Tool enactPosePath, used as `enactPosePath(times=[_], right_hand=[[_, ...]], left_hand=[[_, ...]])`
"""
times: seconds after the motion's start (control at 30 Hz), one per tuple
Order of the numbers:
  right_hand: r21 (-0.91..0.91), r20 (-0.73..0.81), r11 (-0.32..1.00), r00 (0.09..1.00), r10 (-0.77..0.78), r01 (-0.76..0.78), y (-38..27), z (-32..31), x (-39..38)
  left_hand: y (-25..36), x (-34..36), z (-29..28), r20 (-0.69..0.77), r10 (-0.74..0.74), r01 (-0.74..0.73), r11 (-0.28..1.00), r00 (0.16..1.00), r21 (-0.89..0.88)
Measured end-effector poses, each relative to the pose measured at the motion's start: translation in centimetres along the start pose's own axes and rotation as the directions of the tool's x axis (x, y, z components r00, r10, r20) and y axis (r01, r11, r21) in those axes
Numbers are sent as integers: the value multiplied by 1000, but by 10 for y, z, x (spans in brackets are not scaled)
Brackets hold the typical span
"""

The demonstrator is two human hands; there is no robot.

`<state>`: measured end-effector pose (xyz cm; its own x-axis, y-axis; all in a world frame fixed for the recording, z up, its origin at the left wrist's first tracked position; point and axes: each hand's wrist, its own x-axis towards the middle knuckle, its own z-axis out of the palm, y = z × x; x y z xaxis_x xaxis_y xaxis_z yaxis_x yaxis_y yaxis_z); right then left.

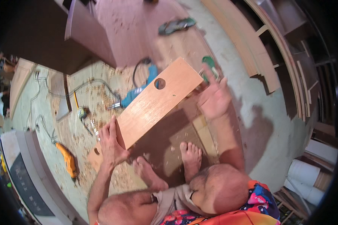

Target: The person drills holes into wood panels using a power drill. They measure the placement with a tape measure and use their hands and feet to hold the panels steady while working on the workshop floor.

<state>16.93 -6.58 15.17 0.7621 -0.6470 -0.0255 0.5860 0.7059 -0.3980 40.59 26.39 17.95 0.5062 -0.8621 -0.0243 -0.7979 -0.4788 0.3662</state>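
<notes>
A long, flat wooden board (150,112) with a round hole near its far end is tilted up above the floor in front of me. My left hand (114,144) grips its near left end, with the fingers along the edge. My right hand (215,98) is beside the far right end, fingers stretched and apart, slightly blurred; it holds nothing. Behind the board lies a blue power drill (130,96), partly hidden by it. Another wooden piece (93,157) with a hole shows next to my left wrist. Just past my right fingers sits a green object (207,60), too blurred to name.
A tape measure (81,112), a yellow pencil (76,99) and a yellow power tool (67,159) lie left among wood shavings and cords. A dark panel (90,35) stands far left. Long boards (244,45) are stacked right. A sandal (176,26) lies far ahead.
</notes>
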Motion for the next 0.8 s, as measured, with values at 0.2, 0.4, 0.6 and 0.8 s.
enactPosePath(times=[0.2,0.4,0.6,0.8], right_hand=[[-752,-460,318,806,373,-577,-10,-59,-46],[-937,-341,-75,940,-24,-342,39,-97,-120],[-949,-267,-148,960,-87,-277,48,-104,-118],[-921,-279,-250,954,-109,-298,51,-100,-106]], left_hand=[[-33,-72,63,86,40,-41,999,996,15],[-32,-99,97,231,18,-24,1000,973,20],[-42,-87,108,247,-5,3,1000,969,7],[-42,-82,111,249,-21,25,1000,968,-11]])
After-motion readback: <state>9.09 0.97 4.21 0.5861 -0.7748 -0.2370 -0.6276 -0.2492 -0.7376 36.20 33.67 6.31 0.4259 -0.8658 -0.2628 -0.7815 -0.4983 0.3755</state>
